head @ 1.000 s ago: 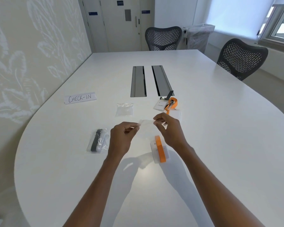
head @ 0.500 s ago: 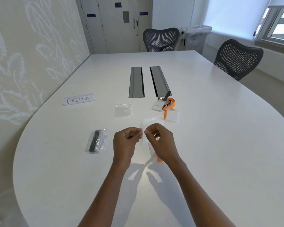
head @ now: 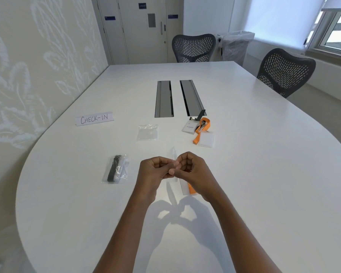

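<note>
Fingertips of left hand point(head: 156, 171) and right hand point(head: 196, 172) touching, both pinching clear plastic sleeve point(head: 173, 154), above white table point(head: 264, 174)

The white, rounded tabletop point(head: 264, 154) has two metal cable hatches point(head: 163, 98) set side by side in its middle. At the left lies a paper sign point(head: 94, 118) reading CHECK-IN. Nearer lie a clear plastic bag point(head: 147, 132) and a bagged black strap point(head: 116, 168). Right of the hatches, a badge card point(head: 189, 127) touches an orange lanyard point(head: 202, 129) and a clear badge sleeve point(head: 206, 140). A white pack with an orange band point(head: 189, 189) lies closest to the near edge, partly hidden.
</note>
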A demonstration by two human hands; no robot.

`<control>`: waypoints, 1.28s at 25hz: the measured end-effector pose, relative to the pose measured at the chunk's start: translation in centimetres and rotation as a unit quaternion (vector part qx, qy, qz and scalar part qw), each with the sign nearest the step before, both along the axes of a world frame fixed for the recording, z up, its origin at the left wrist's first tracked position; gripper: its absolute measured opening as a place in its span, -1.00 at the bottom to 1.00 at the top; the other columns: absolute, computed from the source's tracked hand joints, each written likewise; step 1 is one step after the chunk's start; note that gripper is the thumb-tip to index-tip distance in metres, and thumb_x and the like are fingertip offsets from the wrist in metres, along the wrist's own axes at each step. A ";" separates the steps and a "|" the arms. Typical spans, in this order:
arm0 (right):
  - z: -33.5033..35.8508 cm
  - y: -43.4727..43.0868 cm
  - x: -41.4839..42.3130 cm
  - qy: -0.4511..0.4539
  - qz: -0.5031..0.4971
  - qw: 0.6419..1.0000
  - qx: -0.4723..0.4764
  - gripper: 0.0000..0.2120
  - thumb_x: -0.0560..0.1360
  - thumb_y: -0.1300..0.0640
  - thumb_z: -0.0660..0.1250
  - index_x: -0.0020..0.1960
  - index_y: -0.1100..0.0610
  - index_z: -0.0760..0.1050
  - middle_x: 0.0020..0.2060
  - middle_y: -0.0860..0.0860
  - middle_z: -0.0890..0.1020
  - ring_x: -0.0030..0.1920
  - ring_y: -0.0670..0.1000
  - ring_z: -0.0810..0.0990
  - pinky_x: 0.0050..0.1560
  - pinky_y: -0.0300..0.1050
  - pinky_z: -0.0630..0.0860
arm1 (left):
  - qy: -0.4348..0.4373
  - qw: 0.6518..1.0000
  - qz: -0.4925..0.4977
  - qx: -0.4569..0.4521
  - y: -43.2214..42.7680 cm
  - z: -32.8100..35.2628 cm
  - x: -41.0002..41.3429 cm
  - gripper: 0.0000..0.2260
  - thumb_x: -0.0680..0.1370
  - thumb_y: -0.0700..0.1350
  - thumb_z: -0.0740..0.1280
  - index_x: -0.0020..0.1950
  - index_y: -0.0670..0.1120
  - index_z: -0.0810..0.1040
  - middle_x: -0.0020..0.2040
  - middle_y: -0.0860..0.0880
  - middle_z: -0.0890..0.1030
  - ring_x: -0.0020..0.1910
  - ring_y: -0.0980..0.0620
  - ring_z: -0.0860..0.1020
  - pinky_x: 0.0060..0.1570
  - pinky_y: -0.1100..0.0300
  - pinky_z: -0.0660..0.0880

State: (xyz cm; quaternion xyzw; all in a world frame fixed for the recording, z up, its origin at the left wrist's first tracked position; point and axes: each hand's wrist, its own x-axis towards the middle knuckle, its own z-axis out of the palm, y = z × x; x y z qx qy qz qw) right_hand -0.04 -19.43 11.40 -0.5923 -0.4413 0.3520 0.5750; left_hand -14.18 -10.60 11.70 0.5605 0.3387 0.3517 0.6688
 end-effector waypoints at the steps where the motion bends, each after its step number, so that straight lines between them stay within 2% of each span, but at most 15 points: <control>1: 0.0 -0.1 0.1 0.006 0.006 1.000 -0.004 -0.73 0.44 0.19 0.63 0.04 0.22 0.61 -0.16 0.14 0.72 -0.17 0.05 0.67 -0.07 -0.10 0.64 | 0.005 1.000 -0.010 0.001 0.1 0.1 -0.1 -0.91 0.48 -0.24 0.57 -0.08 -0.24 0.75 -0.24 -0.21 0.73 -0.18 -0.15 0.72 0.00 -0.01 0.67; 5: 0.2 -0.5 0.1 0.030 -0.001 0.999 -0.014 -0.86 0.50 0.26 0.56 0.03 0.25 0.68 -0.17 0.18 0.76 -0.18 0.06 0.71 -0.07 -0.12 0.67 | 0.014 1.000 -0.004 0.022 0.2 -0.2 -0.4 -0.89 0.48 -0.19 0.57 -0.07 -0.22 0.75 -0.21 -0.26 0.72 -0.21 -0.12 0.69 -0.06 0.04 0.63; 7: 0.1 -0.6 -0.2 0.037 -0.034 0.999 -0.020 -0.92 0.54 0.23 0.53 0.01 0.24 0.71 -0.19 0.18 0.77 -0.18 0.08 0.74 -0.03 -0.07 0.70 | 0.012 0.999 0.012 0.035 -0.1 -0.4 -0.3 -0.91 0.50 -0.20 0.56 -0.07 -0.22 0.75 -0.18 -0.26 0.74 -0.22 -0.09 0.67 -0.04 0.03 0.65; 10: -0.1 -0.4 -0.6 0.038 -0.090 0.995 -0.019 -0.92 0.55 0.17 0.52 -0.04 0.19 0.74 -0.22 0.12 0.77 -0.16 0.12 0.76 -0.02 -0.03 0.72 | 0.018 0.997 0.044 0.062 -0.8 -0.6 0.2 -0.96 0.51 -0.19 0.56 -0.07 -0.15 0.76 -0.16 -0.19 0.76 -0.17 -0.11 0.70 0.04 0.00 0.67; 13: -0.1 -0.4 -1.0 0.014 -0.119 0.993 -0.021 -0.93 0.55 0.17 0.52 -0.07 0.17 0.75 -0.25 0.05 0.77 -0.18 0.09 0.76 -0.10 -0.13 0.71 | 0.032 0.995 0.065 0.076 -1.4 -1.1 0.5 -0.97 0.52 -0.16 0.55 -0.06 -0.08 0.78 -0.15 -0.09 0.77 -0.09 -0.14 0.73 0.10 -0.07 0.68; 15: 0.1 -0.4 -1.1 0.013 -0.124 0.992 -0.023 -0.93 0.55 0.18 0.52 -0.08 0.17 0.76 -0.26 0.05 0.77 -0.19 0.09 0.76 -0.11 -0.14 0.71 | 0.053 0.991 0.080 0.088 -1.5 -1.2 0.5 -0.98 0.54 -0.14 0.54 -0.06 -0.06 0.78 -0.17 -0.05 0.77 -0.11 -0.10 0.74 0.10 -0.10 0.68; 19: 0.0 -0.4 -1.1 0.073 -0.122 0.990 -0.022 -0.93 0.54 0.29 0.48 -0.09 0.23 0.74 -0.24 0.14 0.76 -0.19 0.17 0.75 -0.07 -0.08 0.72 | 0.058 0.989 0.107 0.086 -1.5 -0.9 0.5 -0.96 0.56 -0.20 0.52 -0.08 -0.11 0.77 -0.23 -0.08 0.76 -0.20 -0.09 0.76 0.05 -0.09 0.70; 22: -0.3 -0.4 -0.9 0.111 -0.187 0.976 -0.028 -0.92 0.54 0.33 0.43 -0.11 0.27 0.69 -0.25 0.18 0.74 -0.25 0.13 0.74 -0.11 -0.04 0.72 | 0.038 0.987 0.139 0.073 -1.3 -0.8 0.3 -0.94 0.55 -0.27 0.49 -0.10 -0.16 0.75 -0.28 -0.15 0.73 -0.24 -0.12 0.74 0.00 -0.10 0.71; 24: -0.5 -0.3 -0.8 0.036 -0.226 0.972 -0.049 -0.95 0.52 0.29 0.43 -0.07 0.18 0.65 -0.21 0.09 0.72 -0.22 0.09 0.74 -0.14 -0.02 0.72 | 0.070 0.981 0.143 0.110 -1.3 -0.9 0.4 -0.93 0.55 -0.28 0.48 -0.07 -0.14 0.73 -0.29 -0.09 0.73 -0.26 -0.07 0.74 -0.04 -0.05 0.72; 25: -0.5 -0.2 -0.9 -0.012 -0.227 0.972 -0.058 -0.90 0.51 0.27 0.44 -0.02 0.11 0.63 -0.17 0.02 0.71 -0.18 0.06 0.72 -0.14 -0.08 0.70 | 0.092 0.976 0.138 0.138 -1.4 -0.9 0.4 -0.91 0.56 -0.28 0.47 -0.01 -0.12 0.73 -0.28 -0.05 0.73 -0.28 -0.03 0.74 -0.06 -0.02 0.72; 27: -0.2 0.1 -1.3 -0.078 -0.209 0.974 -0.047 -0.79 0.51 0.25 0.47 0.09 0.03 0.58 -0.06 -0.09 0.67 -0.11 -0.06 0.67 -0.16 -0.33 0.59 | 0.138 0.960 0.131 0.206 -1.7 -1.1 0.7 -0.86 0.57 -0.25 0.47 0.10 -0.10 0.74 -0.21 0.01 0.75 -0.28 0.07 0.72 -0.09 0.06 0.71; 29: 0.1 0.5 -1.6 -0.111 -0.206 0.972 -0.014 -0.78 0.54 0.21 0.48 0.11 -0.01 0.56 -0.03 -0.12 0.66 -0.10 -0.12 0.64 -0.17 -0.42 0.53 | 0.174 0.938 0.135 0.268 -2.2 -1.2 1.0 -0.87 0.57 -0.20 0.48 0.11 -0.10 0.75 -0.10 0.03 0.76 -0.23 0.12 0.71 -0.10 0.25 0.67; 30: 0.2 0.7 -1.7 -0.132 -0.210 0.969 0.000 -0.81 0.56 0.19 0.48 0.09 -0.02 0.57 -0.05 -0.13 0.66 -0.11 -0.13 0.64 -0.17 -0.42 0.52 | 0.183 0.929 0.138 0.289 -2.4 -1.1 1.1 -0.89 0.57 -0.18 0.49 0.08 -0.10 0.75 -0.07 0.03 0.75 -0.20 0.12 0.70 -0.13 0.37 0.61; 32: 0.1 0.9 -1.6 -0.182 -0.210 0.961 0.003 -0.92 0.58 0.18 0.44 0.00 0.00 0.61 -0.12 -0.13 0.67 -0.14 -0.13 0.65 -0.14 -0.30 0.57 | 0.195 0.918 0.139 0.315 -2.8 -0.9 1.3 -0.94 0.56 -0.17 0.50 0.02 -0.10 0.75 -0.08 0.03 0.74 -0.20 0.12 0.67 -0.18 0.47 0.51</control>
